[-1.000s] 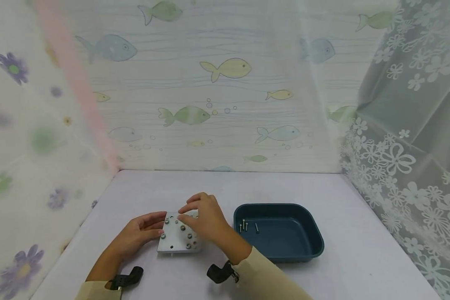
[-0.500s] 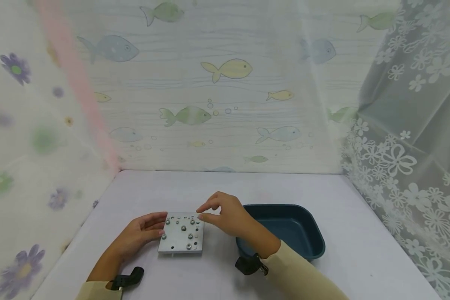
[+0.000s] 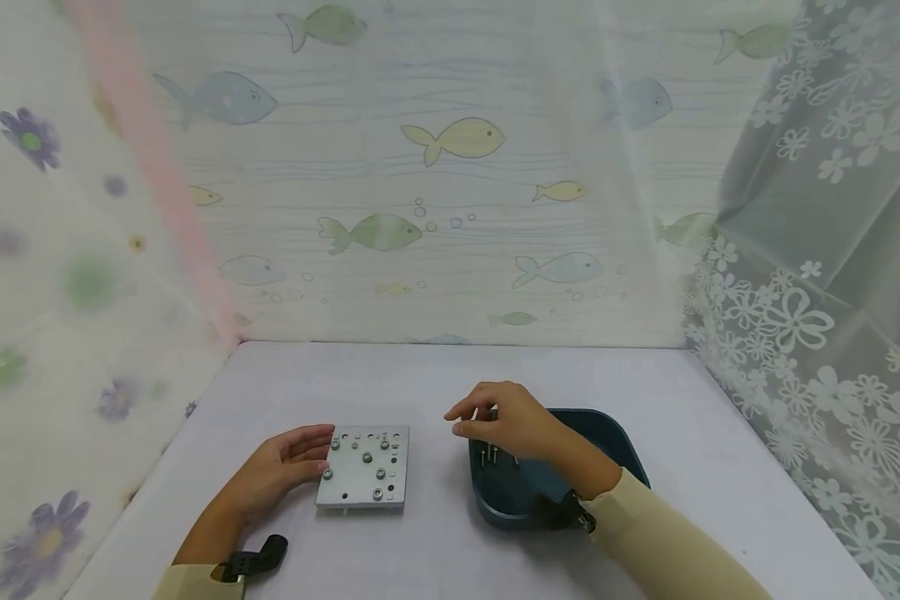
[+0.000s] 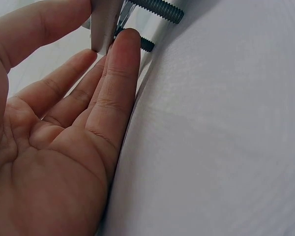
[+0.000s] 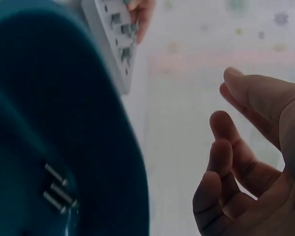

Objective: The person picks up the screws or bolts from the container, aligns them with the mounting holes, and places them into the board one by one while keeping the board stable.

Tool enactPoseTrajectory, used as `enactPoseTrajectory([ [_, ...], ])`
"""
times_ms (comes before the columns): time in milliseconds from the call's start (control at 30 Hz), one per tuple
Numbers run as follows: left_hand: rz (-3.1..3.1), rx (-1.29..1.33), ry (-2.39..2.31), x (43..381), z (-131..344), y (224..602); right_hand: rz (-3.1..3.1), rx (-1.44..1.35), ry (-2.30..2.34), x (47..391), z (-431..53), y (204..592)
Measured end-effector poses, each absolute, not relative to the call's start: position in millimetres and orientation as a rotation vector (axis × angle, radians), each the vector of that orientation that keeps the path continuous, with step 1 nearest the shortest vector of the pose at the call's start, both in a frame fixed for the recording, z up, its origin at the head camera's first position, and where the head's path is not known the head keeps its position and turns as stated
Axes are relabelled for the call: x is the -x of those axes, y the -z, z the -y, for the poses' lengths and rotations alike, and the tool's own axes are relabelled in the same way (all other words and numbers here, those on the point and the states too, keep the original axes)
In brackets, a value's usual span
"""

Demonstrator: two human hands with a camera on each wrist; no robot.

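A square silver metal plate (image 3: 360, 479) stands slightly raised off the table, with several socket-head screws (image 3: 367, 457) set in its top. Threaded screw ends (image 4: 160, 10) stick out below it in the left wrist view. My left hand (image 3: 285, 463) holds the plate's left edge, its thumb against the edge and a fingertip reaching underneath. Over the left side of a dark blue tray (image 3: 487, 504) hovers my right hand (image 3: 513, 421), thumb and fingers apart with nothing between them. Several small screws (image 5: 59, 194) stand and lie in the tray.
A white cloth covers the table (image 3: 420, 567). Behind it hangs a curtain (image 3: 450, 250) printed with fish, and a lace curtain (image 3: 810, 350) borders the right side.
My right hand has moved right, from above the plate to above the tray. The left hand and the plate have stayed in place.
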State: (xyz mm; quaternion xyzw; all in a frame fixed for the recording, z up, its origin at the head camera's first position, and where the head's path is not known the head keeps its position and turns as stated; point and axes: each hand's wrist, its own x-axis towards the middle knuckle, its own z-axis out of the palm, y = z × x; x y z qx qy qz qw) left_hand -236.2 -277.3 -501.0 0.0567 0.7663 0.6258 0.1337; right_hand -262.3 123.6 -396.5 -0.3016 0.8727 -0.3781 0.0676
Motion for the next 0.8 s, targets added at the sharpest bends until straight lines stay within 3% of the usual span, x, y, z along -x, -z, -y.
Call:
enactPoseTrajectory([
  [333, -2.222, -0.187, -1.820, 234, 276, 499, -2.505, 0.990, 1.092, 279, -158, 410],
  [800, -2.225, -0.176, -1.829, 232, 275, 497, -2.475, 0.900, 0.845, 292, -172, 428],
])
